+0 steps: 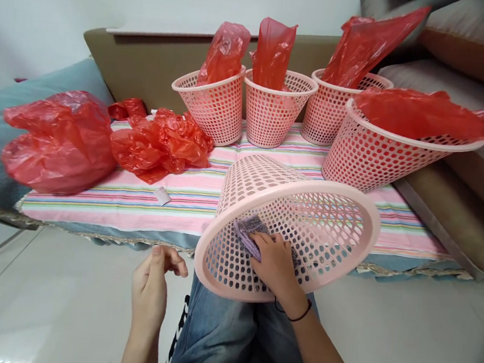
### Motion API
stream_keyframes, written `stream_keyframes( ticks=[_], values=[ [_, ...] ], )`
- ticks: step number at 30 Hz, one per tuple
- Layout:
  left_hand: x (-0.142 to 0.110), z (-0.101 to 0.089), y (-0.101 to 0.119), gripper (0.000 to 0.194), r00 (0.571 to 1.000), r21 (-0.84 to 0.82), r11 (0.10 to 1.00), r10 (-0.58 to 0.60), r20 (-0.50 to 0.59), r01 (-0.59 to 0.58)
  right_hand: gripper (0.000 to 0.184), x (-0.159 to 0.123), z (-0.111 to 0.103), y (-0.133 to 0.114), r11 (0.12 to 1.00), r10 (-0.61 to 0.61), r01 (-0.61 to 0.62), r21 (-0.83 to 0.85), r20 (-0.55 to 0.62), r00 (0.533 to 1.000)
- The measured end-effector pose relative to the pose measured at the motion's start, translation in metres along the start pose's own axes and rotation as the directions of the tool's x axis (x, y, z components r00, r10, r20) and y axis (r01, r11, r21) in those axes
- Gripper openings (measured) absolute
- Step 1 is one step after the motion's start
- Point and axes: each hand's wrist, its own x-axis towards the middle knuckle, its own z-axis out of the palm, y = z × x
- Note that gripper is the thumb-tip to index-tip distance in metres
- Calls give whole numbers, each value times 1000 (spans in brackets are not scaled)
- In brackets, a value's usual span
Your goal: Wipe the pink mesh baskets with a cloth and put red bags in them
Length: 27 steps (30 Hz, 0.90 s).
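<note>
A pink perforated plastic basket (263, 178) lies tipped on its side, its wide mouth facing me above my knees. My right hand (276, 263) reaches inside it, fingers closed on a grey-purple cloth (250, 234) that is pressed against the inner wall. Left of the basket's rim, my left hand (154, 278) hangs in the air with its fingers loosely curled and apart. Nothing is in it, and it does not touch the basket.
Behind stand several pink baskets (269, 115) with red plastic bags (274, 53) in them. Loose red bags (164, 142) and a filled red bag (61, 144) lie left on the striped cloth (128, 210), near a small white packet (162, 196). Cushions (447, 98) are stacked right.
</note>
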Motion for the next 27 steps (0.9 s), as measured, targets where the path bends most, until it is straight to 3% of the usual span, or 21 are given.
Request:
stream_keyframes(
  ticks=[4, 10, 16, 23, 27],
  values=[
    [1, 5, 4, 36, 999, -27, 999, 46, -17, -46, 53, 0, 0, 0, 1000, 0, 0, 9, 0, 1000],
    [3, 7, 4, 24, 993, 42, 999, 20, -120, -15, 55, -1, -1, 0, 1000, -2, 1, 10, 15, 1000],
    [-2, 7, 11, 15, 993, 85, 994, 82, -81, -75, 55, -2, -1, -1, 1000, 2, -2, 12, 6, 1000],
    [-13, 12, 28, 33, 978, 119, 971, 210, 4, -209, 55, -2, -1, -3, 1000, 9, -9, -8, 6, 1000],
    [-16, 18, 28, 47, 983, 112, 977, 184, -20, -181, 56, -2, -1, -2, 1000, 7, -7, -8, 13, 1000]
  ],
)
